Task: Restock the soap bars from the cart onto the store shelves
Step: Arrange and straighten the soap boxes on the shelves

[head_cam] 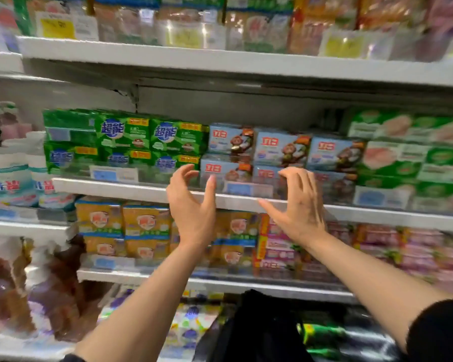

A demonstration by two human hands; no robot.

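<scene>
Both hands were raised in front of the middle shelf (131, 188), approx. frame ctr. Left hand (191, 205): fingers spread and loosely curved, thumb apart, holding nothing; fingertips hovered at the shelf's front edge, just at 7 o'clock of the lower blue soap boxes. Right hand (297, 205): fingers apart and relaxed, also holding nothing; fingertips lay near the top of a lower-row box, contact not resolvable due to blur.

Task item location: blue soap boxes w/ monkey graphic (280, 150) stood on the middle shelf, stacked in two rows, between both hands and slightly beyond them. At 9 o'clock of these, touching side by side: green soap packs (152, 137), two rows. At 3 o'clock: green-and-white soap packs (403, 152), stacked higher.

Shelf below, 6 o'clock of the hands: yellow packs (144, 223) to the left, pink packs (377, 239) to the right. Upper shelf (220, 61) at 12 o'clock carried blurred pkgs w/ yellow price tags.

Bottom of frame, 6 o'clock: a black bag (259, 322) between the forearms; green items beside it, too blurred to ID. Right arm showed a black sleeve (439, 333).
</scene>
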